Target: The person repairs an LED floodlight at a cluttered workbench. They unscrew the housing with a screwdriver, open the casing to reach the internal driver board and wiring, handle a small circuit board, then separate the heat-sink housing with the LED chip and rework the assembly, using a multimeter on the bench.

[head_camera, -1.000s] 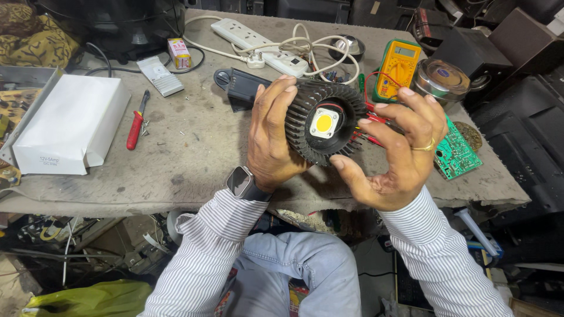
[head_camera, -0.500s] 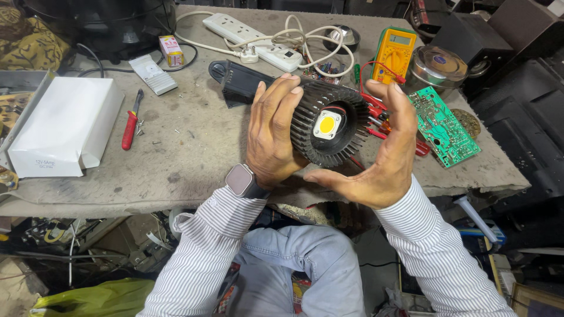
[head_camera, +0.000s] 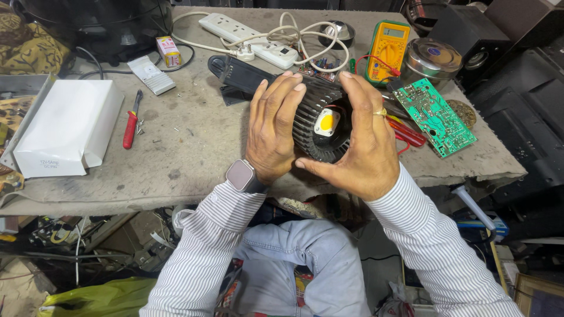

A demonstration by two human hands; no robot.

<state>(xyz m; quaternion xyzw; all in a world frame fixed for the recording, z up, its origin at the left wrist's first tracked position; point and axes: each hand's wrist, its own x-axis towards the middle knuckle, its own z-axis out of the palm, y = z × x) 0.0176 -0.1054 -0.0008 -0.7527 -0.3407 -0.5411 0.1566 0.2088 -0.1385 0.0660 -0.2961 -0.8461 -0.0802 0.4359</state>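
Note:
A round black finned heat sink (head_camera: 314,126) with a yellow light chip (head_camera: 326,122) at its centre is held above the front edge of the workbench. My left hand (head_camera: 271,130), with a watch on the wrist, wraps its left side. My right hand (head_camera: 361,141), wearing a ring, cups its right side with the thumb under it. Red wires run out from behind the heat sink to the right.
On the grey bench (head_camera: 194,147) lie a white box (head_camera: 67,129), red-handled pliers (head_camera: 132,120), a black adapter (head_camera: 238,73), a white power strip (head_camera: 249,32), a yellow multimeter (head_camera: 388,50), a green circuit board (head_camera: 435,117) and a metal tin (head_camera: 435,58).
The view has shifted and the heat sink has turned, so its face points more to the right. My right hand has closed further over its right side.

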